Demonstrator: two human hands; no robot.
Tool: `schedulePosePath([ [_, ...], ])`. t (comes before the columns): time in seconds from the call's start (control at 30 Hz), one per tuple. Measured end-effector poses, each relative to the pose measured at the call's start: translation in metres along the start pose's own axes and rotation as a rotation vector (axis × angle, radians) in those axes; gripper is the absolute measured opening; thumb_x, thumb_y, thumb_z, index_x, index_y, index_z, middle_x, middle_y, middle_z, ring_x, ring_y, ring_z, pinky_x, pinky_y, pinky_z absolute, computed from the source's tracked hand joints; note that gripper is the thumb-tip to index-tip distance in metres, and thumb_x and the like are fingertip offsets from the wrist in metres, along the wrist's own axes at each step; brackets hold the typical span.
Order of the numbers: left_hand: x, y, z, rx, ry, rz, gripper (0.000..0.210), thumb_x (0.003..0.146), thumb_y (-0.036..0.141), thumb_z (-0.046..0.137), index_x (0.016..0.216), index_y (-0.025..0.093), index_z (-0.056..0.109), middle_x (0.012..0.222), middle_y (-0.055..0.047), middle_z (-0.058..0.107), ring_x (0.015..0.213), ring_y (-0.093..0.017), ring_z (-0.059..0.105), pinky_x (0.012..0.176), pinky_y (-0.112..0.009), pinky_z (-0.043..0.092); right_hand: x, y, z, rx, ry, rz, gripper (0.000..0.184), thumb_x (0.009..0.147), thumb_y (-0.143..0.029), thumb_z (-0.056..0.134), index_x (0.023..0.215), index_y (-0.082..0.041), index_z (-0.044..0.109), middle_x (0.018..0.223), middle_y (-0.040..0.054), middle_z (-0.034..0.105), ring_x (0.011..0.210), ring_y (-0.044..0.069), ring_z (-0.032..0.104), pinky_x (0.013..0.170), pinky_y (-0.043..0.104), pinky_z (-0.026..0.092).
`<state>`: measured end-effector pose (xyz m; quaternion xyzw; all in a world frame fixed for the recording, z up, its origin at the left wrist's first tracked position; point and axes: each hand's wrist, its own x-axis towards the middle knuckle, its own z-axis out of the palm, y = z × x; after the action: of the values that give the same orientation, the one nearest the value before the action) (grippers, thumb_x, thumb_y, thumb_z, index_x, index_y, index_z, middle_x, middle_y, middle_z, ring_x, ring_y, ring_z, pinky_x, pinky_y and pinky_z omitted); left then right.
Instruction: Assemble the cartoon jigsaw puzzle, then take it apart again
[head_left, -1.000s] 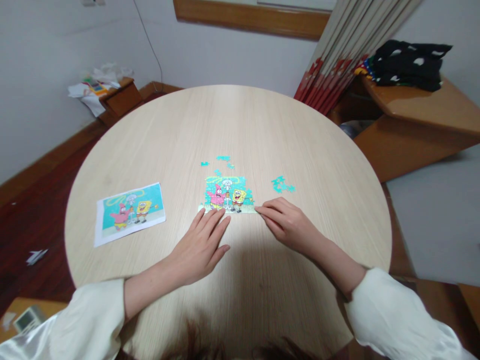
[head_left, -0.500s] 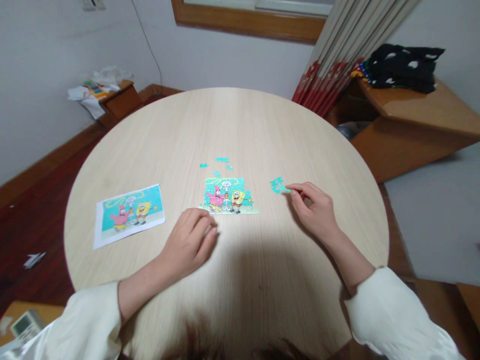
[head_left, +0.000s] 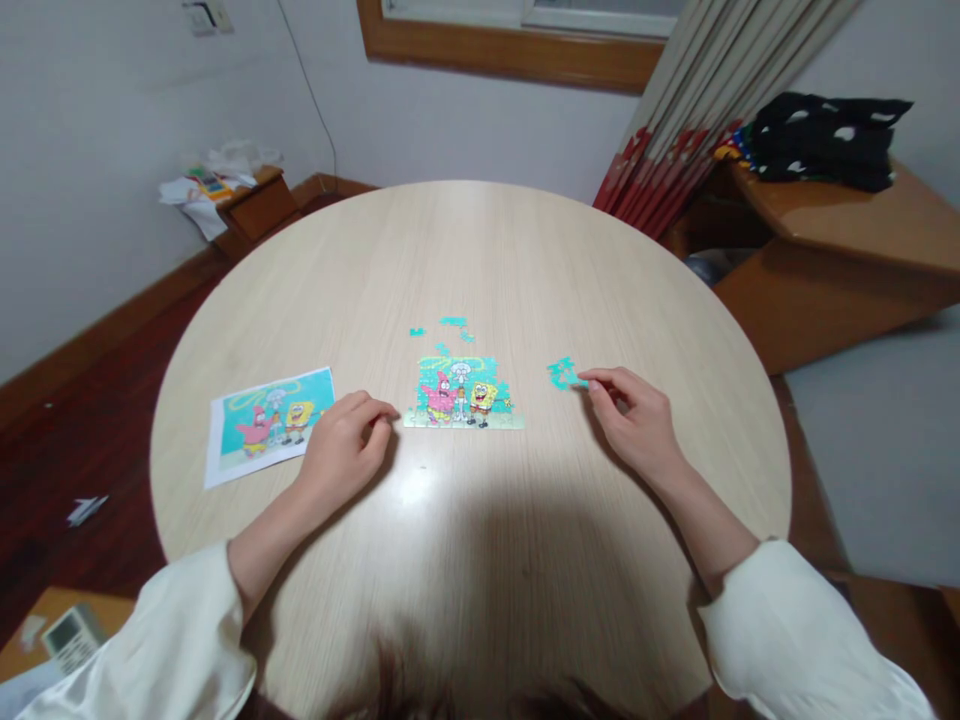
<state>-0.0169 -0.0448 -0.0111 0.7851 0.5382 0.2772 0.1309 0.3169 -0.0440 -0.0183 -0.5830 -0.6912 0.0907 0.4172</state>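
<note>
A mostly joined jigsaw puzzle (head_left: 461,393) of three cartoon figures lies flat in the middle of the round table. Its upper right part has a stepped, uneven edge. Just left of the puzzle is my left hand (head_left: 349,440), loosely bent with no piece visible in it; it covers the right edge of a printed reference picture (head_left: 259,425). To the right, thumb and index finger of my right hand (head_left: 634,415) pinch a teal puzzle piece (head_left: 578,380) beside a small cluster of teal pieces (head_left: 561,372).
Several loose teal pieces (head_left: 453,321) lie above the puzzle on the pale wooden table (head_left: 465,240). At the right stands a wooden cabinet (head_left: 832,220) with black patterned cloth (head_left: 829,140) on top. A remote control (head_left: 73,638) is at the lower left.
My left hand has moved left, off the puzzle's lower left corner and over the picture's edge. My right hand stays at the teal cluster. The whole view has shifted slightly.
</note>
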Motion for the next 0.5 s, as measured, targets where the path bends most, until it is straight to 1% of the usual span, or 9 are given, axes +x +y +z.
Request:
schedulePosePath([
  [0.13, -0.001, 0.000, 0.000, 0.017, -0.015, 0.029, 0.027, 0.084, 0.019, 0.040, 0.082, 0.017, 0.068, 0.072, -0.003, 0.061, 0.071, -0.017, 0.058, 0.066, -0.030, 0.044, 0.000, 0.002, 0.000, 0.008, 0.004, 0.023, 0.018, 0.087, -0.027, 0.050, 0.086, -0.020, 0.067, 0.081, 0.0053, 0.070, 0.065, 0.016, 0.060, 0.058, 0.030, 0.046],
  [0.3, 0.000, -0.001, 0.000, 0.015, -0.014, 0.034, 0.029, 0.085, 0.020, 0.040, 0.084, 0.016, 0.068, 0.070, -0.004, 0.063, 0.069, -0.018, 0.060, 0.066, -0.031, 0.046, 0.003, 0.010, -0.001, -0.019, 0.075, 0.067, 0.018, 0.086, -0.027, 0.050, 0.085, -0.020, 0.067, 0.079, 0.0045, 0.068, 0.063, 0.016, 0.057, 0.057, 0.031, 0.046],
  [0.5, 0.001, -0.002, 0.000, 0.003, -0.006, 0.023, 0.028, 0.086, 0.022, 0.040, 0.086, 0.018, 0.067, 0.075, -0.004, 0.068, 0.071, -0.018, 0.062, 0.068, -0.032, 0.048, 0.005, 0.015, -0.003, -0.052, 0.095, 0.056, 0.018, 0.084, -0.023, 0.049, 0.087, -0.021, 0.067, 0.077, 0.0032, 0.064, 0.061, 0.015, 0.053, 0.057, 0.032, 0.047],
])
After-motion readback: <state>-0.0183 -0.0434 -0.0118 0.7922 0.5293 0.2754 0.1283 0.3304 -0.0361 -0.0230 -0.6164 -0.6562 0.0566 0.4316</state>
